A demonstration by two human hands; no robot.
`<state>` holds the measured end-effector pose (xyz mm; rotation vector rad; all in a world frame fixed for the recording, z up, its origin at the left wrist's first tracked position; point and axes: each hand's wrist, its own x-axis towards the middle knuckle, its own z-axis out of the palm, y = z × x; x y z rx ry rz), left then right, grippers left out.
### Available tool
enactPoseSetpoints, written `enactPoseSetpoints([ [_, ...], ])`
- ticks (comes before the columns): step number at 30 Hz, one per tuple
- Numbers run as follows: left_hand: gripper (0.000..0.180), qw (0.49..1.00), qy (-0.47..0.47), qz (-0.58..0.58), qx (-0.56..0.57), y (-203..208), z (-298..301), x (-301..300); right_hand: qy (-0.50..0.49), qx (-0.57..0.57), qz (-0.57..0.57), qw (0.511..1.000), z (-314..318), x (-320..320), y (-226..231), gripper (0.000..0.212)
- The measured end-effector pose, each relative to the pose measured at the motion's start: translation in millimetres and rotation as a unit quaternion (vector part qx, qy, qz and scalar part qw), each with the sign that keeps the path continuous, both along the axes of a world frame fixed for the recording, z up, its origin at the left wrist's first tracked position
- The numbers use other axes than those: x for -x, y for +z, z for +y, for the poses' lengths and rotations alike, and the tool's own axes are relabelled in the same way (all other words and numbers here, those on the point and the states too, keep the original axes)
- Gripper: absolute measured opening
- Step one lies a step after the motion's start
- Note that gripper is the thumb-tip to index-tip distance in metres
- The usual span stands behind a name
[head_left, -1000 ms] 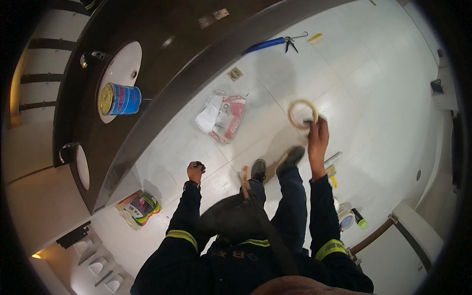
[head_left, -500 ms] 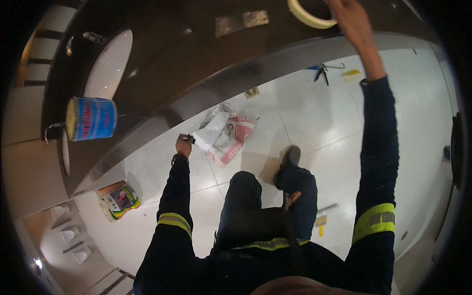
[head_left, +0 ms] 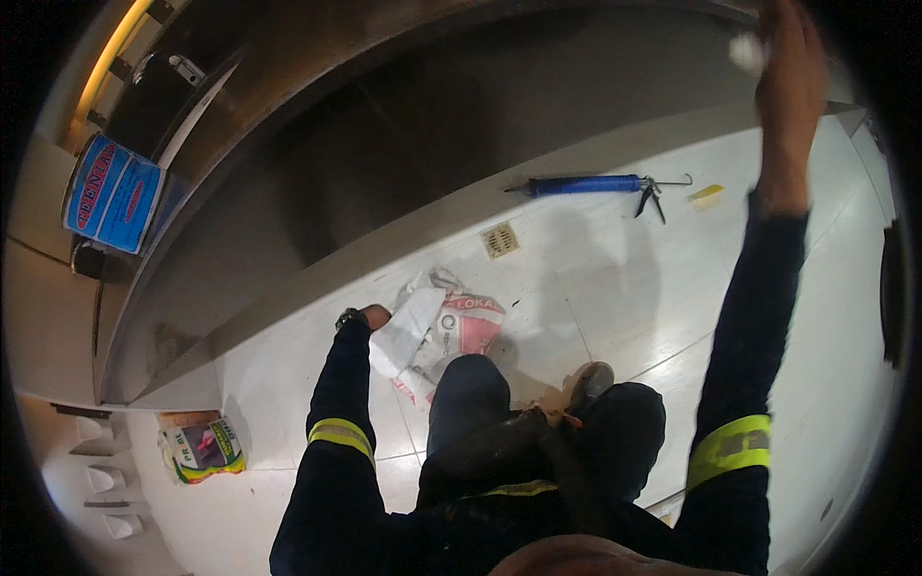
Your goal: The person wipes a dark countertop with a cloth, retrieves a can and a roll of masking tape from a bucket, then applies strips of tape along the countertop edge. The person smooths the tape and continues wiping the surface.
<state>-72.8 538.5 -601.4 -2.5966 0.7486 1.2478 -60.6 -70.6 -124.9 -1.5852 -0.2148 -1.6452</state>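
Farther right than before, the right hand (head_left: 792, 82) is beside a blurred pale thing (head_left: 747, 53) at far right, the left hand (head_left: 376, 316) beside the sack (head_left: 469, 324), both hands' grip impossible to tell, nothing visibly finished.

Lettering (head_left: 96, 185) marks the blue can (head_left: 120, 200), pale bag (head_left: 439, 331) and, apparently, colourful packet (head_left: 202, 449).

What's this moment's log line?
left hand: nearest red-white bag | right hand: pale blurred item alongside, grip unclear | caulking gun: on floor
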Motion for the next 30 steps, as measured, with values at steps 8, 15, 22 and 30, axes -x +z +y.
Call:
enactPoseSetpoints([
  [8,0.046,0.924,0.276,-0.235,0.123,34,24,45,0.43,-0.217,0.754,0.446,67,122,-338,0.029],
  [15,0.047,0.899,0.205,-0.263,0.284,230,-18,137,0.476,-0.145,0.591,0.635,84,97,-208,0.036],
  [22,0.039,0.734,-0.156,-0.498,0.436,549,-111,140,0.154,0.045,0.241,0.957,157,69,-81,0.029],
  [30,0.034,0.629,-0.318,-0.663,0.253,639,-159,-30,0.038,0.004,0.057,0.998,229,17,-91,0.023],
])
